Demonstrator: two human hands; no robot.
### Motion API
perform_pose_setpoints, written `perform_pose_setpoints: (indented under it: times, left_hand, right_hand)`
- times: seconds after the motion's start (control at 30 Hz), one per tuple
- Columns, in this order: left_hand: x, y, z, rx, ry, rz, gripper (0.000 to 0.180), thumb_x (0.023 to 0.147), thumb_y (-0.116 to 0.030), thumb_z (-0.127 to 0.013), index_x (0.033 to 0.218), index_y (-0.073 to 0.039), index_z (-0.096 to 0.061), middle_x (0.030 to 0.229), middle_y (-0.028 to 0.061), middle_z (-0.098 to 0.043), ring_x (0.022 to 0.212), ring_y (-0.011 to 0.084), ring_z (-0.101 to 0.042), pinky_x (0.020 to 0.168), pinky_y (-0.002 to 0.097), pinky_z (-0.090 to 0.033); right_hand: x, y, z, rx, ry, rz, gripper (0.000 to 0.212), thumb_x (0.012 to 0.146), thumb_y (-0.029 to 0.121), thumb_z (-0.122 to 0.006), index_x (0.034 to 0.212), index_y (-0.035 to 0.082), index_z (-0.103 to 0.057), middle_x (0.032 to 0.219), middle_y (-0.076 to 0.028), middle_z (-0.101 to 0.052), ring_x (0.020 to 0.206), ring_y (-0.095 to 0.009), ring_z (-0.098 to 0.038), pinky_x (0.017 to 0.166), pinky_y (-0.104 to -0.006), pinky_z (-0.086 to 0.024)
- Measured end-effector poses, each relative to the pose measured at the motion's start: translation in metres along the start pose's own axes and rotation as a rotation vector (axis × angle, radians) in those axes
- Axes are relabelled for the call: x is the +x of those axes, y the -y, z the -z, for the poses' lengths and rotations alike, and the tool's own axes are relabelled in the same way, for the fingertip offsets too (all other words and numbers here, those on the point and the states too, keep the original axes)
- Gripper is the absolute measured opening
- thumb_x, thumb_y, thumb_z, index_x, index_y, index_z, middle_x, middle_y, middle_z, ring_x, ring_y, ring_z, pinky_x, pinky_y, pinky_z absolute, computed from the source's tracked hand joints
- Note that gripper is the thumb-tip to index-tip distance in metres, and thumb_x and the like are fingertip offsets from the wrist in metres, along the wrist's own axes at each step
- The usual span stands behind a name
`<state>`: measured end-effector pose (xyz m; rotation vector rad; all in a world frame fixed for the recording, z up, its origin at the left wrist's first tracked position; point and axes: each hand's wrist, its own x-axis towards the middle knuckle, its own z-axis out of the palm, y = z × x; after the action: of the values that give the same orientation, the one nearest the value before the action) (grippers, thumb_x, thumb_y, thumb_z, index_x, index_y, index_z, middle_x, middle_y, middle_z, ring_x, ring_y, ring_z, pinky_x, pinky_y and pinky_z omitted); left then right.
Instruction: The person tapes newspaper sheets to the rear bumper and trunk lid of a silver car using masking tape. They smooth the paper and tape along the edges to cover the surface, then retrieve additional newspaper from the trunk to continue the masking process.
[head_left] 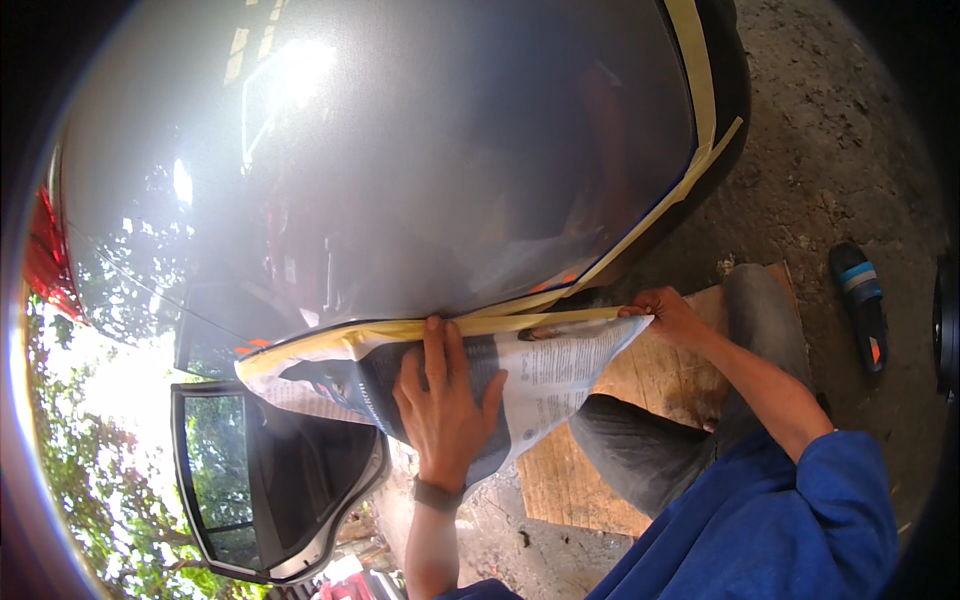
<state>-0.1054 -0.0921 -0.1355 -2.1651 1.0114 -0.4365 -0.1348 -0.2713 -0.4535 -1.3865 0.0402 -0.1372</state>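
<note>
A printed newspaper sheet (pixel 545 380) hangs from the lower edge of a glossy dark grey car panel (pixel 470 170). Yellowish masking tape (pixel 500 323) runs along the sheet's upper border. My left hand (pixel 445 405) lies on the paper, fingers spread, with two fingertips pressing on the tape at the panel's edge. Farther right, my right hand (pixel 672 318) pinches the sheet's upper right corner, where the tape strip ends, holding it away from the panel. More tape (pixel 700 85) follows the panel's right border, and a loose end sticks out there.
My knees are bent over a wooden board (pixel 575 490) on the ground. A black sandal with a blue strap (pixel 862 300) lies to the right. At the lower left stands a detached car door (pixel 275 480), with leafy trees behind it. A red lamp (pixel 50 250) shows at far left.
</note>
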Motion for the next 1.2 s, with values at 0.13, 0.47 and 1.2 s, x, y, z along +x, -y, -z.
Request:
perform_pose_setpoints:
  times: [0.13,0.47,1.2]
  left_hand:
    - [-0.002,-0.001,-0.006,0.072,-0.049,-0.002,0.075,0.090,-0.050,-0.064,0.146,-0.003,-0.047,0.156,0.0157,-0.030,0.125,0.0359,-0.037,0.102,0.0497,-0.035]
    - [-0.002,0.004,-0.023,0.160,-0.192,-0.007,0.062,0.090,-0.050,-0.064,0.139,-0.014,-0.058,0.152,0.0087,-0.036,0.129,0.0358,-0.037,0.100,0.0487,-0.040]
    - [-0.008,0.005,-0.065,0.212,-0.221,0.008,0.077,0.094,-0.066,-0.046,0.146,-0.010,-0.047,0.161,0.0199,-0.022,0.136,0.0457,-0.028,0.106,0.0608,-0.029]
  right_hand:
    - [0.000,0.003,0.000,-0.019,-0.009,-0.017,0.039,0.094,0.039,-0.067,0.089,0.002,-0.076,0.071,-0.016,-0.069,0.063,-0.025,-0.064,0.061,-0.0382,-0.048]
    - [-0.004,0.010,0.006,0.032,-0.064,-0.003,0.035,0.093,0.031,-0.071,0.080,-0.002,-0.072,0.064,-0.011,-0.062,0.061,-0.015,-0.058,0.054,-0.0358,-0.043]
    - [-0.054,0.021,0.006,-0.313,-0.399,0.405,0.017,0.089,0.013,-0.073,0.077,0.004,-0.065,0.069,-0.010,-0.057,0.061,-0.025,-0.056,0.054,-0.0374,-0.043]
